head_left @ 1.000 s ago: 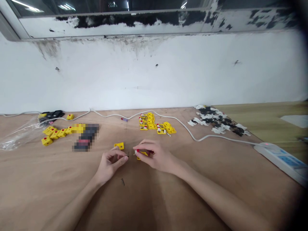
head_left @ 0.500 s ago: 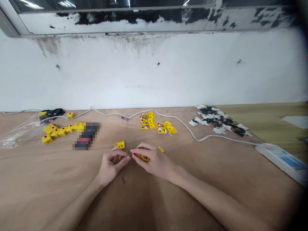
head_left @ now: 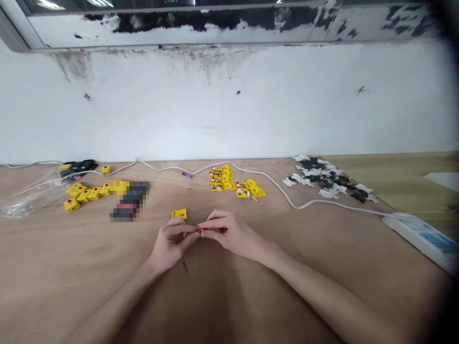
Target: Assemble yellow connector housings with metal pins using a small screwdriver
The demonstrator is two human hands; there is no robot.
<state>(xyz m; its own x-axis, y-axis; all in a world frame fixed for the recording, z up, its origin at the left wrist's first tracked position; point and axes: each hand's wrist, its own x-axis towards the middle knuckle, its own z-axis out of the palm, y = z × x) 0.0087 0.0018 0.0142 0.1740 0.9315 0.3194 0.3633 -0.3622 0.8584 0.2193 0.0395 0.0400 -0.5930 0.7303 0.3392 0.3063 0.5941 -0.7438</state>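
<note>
Right at centre frame, the right grip (head_left: 233, 234) is clamped on a small yellow plastic part (head_left: 216, 230), its long axis running left to right, its red-marked end pointing at the left grip (head_left: 174, 246). That left grip's fingertips (head_left: 194, 235) are pinched together right against that end, whatever they hold too small to make out. Just above sits a loose yellow block (head_left: 179, 214), below lies a dark screw (head_left: 184, 267) on the wooden worktop (head_left: 71, 272), and more yellow blocks (head_left: 84, 193) line up toward the left.
</note>
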